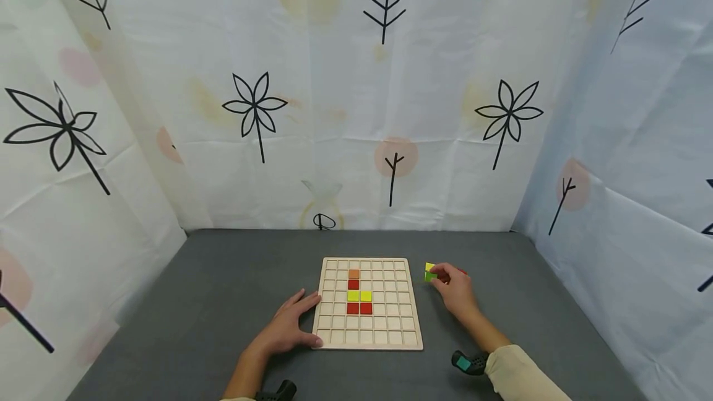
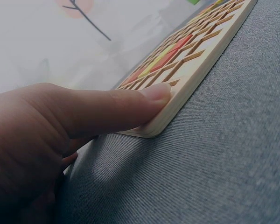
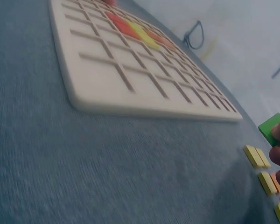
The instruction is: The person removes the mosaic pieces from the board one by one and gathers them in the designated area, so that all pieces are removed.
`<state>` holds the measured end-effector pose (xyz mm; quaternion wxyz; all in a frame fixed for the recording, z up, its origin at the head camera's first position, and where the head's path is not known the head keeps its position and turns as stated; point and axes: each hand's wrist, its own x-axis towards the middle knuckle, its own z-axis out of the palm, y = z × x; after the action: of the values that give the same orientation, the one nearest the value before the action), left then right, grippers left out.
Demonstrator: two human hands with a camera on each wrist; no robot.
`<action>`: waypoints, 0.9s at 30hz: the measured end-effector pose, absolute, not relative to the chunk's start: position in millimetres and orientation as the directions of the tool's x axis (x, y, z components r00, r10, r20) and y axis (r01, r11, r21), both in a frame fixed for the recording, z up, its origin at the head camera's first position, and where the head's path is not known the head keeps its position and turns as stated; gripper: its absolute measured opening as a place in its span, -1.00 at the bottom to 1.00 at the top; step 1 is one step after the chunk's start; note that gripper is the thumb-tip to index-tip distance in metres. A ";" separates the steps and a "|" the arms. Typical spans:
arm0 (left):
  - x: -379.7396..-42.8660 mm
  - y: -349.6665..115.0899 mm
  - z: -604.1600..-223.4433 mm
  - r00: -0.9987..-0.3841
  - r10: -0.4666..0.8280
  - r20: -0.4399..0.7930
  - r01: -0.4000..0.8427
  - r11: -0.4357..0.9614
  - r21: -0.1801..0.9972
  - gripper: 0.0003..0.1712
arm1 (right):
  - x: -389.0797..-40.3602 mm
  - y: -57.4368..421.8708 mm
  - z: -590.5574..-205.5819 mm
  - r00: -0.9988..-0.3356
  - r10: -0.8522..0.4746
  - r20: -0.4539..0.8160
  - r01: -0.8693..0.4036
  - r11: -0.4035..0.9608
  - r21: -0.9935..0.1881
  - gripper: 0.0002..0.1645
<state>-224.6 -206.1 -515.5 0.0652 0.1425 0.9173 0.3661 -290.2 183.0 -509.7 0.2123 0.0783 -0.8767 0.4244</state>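
Observation:
A pale wooden grid board (image 1: 390, 330) lies on the table, with several coloured square tiles set in its cells: an orange tile (image 1: 353, 273), red tiles (image 1: 366, 308) and yellow tiles (image 1: 366, 296). My left hand (image 1: 286, 327) rests at its left edge, fingers spread; the thumb (image 2: 126, 107) presses on the near left corner. Right of the board, my right hand (image 1: 453, 289) pinches a green tile (image 3: 269, 129) between thumb and fingers. Just beyond the fingertips a yellow tile (image 1: 429, 267) shows. The right hand partly hides the loose tiles there.
Below the right hand, loose yellow tiles (image 3: 256, 157) lie in short rows, with orange and red ones beside them. A dark grey cloth (image 1: 223, 283) covers the table. Patterned white curtains (image 1: 334, 79) enclose the back and both sides.

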 end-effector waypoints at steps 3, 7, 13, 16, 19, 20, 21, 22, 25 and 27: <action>-224.6 -206.4 -516.5 -0.950 0.313 -0.015 0.216 0.690 0.691 0.09 | -289.8 195.6 -511.6 -0.910 0.064 0.409 -0.281 0.631 -0.723 -0.79; -224.6 -206.1 -517.1 -0.951 0.308 -0.015 0.213 0.692 0.690 0.09 | -287.7 211.4 -512.4 -0.923 0.096 0.373 -0.230 0.639 -0.734 -0.80; -224.8 -205.6 -517.0 -0.956 0.292 -0.020 0.199 0.698 0.688 0.09 | -285.3 233.2 -513.5 -0.916 0.153 0.371 -0.187 0.657 -0.730 -0.80; -224.9 -205.8 -516.9 -0.956 0.291 -0.023 0.196 0.699 0.688 0.09 | -285.2 243.5 -515.6 -0.910 0.181 0.374 -0.166 0.666 -0.727 -0.81; -224.8 -205.8 -517.2 -0.956 0.291 -0.024 0.196 0.701 0.686 0.09 | -284.7 252.2 -517.4 -0.910 0.196 0.366 -0.143 0.680 -0.720 -0.80; -224.8 -205.8 -517.2 -0.956 0.292 -0.023 0.197 0.702 0.685 0.09 | -284.4 254.7 -517.7 -0.912 0.197 0.359 -0.135 0.682 -0.719 -0.80; -225.0 -205.8 -517.3 -0.956 0.291 -0.024 0.197 0.703 0.684 0.09 | -284.2 257.0 -517.9 -0.916 0.196 0.351 -0.127 0.687 -0.715 -0.79; -225.0 -205.8 -517.4 -0.956 0.292 -0.024 0.197 0.703 0.684 0.09 | -284.0 258.8 -518.0 -0.919 0.195 0.344 -0.120 0.691 -0.713 -0.79; -225.3 -205.8 -517.5 -0.955 0.296 -0.022 0.202 0.701 0.684 0.09 | -284.1 263.7 -516.7 -0.935 0.181 0.305 -0.094 0.704 -0.704 -0.77; -225.7 -205.8 -517.5 -0.956 0.292 -0.018 0.201 0.700 0.685 0.09 | -285.1 266.7 -516.2 -0.945 0.162 0.286 -0.088 0.715 -0.694 -0.76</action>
<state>-225.7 -205.8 -517.5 0.0626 0.1338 0.9199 0.3634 -285.1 266.7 -516.2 0.1653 -0.0203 -0.9110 0.3772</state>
